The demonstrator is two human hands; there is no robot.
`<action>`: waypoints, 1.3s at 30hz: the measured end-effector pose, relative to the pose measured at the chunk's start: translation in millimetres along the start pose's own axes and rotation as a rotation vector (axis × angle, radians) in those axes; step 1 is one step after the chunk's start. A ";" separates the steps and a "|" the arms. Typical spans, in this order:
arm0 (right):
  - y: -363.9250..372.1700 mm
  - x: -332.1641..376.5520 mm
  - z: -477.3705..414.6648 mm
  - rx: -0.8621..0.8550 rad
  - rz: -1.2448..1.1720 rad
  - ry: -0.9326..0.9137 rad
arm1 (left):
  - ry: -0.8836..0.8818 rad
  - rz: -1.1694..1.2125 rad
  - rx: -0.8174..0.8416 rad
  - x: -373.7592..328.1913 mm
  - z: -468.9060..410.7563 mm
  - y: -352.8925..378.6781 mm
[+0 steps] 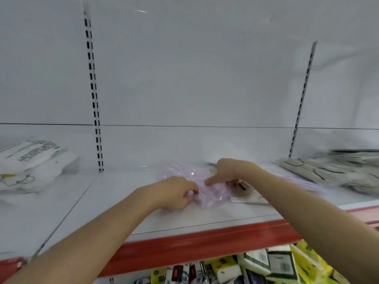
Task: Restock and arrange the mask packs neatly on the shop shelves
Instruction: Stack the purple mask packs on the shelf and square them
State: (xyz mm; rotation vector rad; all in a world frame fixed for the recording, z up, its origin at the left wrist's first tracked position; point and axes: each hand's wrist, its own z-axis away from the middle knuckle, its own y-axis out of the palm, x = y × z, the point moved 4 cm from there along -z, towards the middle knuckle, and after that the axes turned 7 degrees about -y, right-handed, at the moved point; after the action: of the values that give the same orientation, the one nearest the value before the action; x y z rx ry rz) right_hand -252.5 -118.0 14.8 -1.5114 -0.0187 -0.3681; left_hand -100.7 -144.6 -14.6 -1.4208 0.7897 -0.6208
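A clear pack of pale pink masks lies on the white shelf, near its middle. My left hand grips the pack's left edge with curled fingers. My right hand reaches over the pack from the right, its fingers bent down onto the plastic and partly hidden. A second flat pack with a brownish mask lies just under my right wrist. White mask packs are piled at the shelf's left end. Grey mask packs lie at the right end.
The shelf has a red front strip and a white back panel with slotted uprights. Below, the lower shelf holds several yellow and green tissue packs. Bare shelf surface lies between the pink pack and the white pile.
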 end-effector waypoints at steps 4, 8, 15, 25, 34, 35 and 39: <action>1.9 -0.5 -0.1 0.041 0.005 0.031 | 0.017 0.044 -0.010 2.6 0.4 -0.8; -1.3 2.4 4.1 0.052 -0.049 0.036 | 0.034 0.086 -0.007 5.1 2.8 0.7; -2.2 13.1 8.5 -0.035 -0.318 -0.072 | -0.066 0.237 -0.154 23.3 7.7 -14.5; -43.5 57.0 28.4 -0.271 -0.296 -0.480 | -0.343 0.889 -0.538 117.0 42.3 -60.7; -23.2 37.8 17.6 -0.109 -0.689 -0.297 | -0.277 1.072 -0.567 122.7 53.7 -63.9; -20.6 33.2 12.1 -0.127 -0.663 -0.234 | -0.293 1.043 -0.591 125.0 57.4 -65.5; 0.8 25.1 -3.1 -0.092 0.070 -0.095 | -0.418 1.110 -0.731 148.4 72.8 -66.9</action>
State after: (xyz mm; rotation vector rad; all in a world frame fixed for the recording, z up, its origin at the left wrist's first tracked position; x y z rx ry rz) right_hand -229.2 -126.7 19.8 -1.6150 -0.0242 -0.2441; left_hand 52.7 -221.1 34.6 -1.3859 1.3426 0.8677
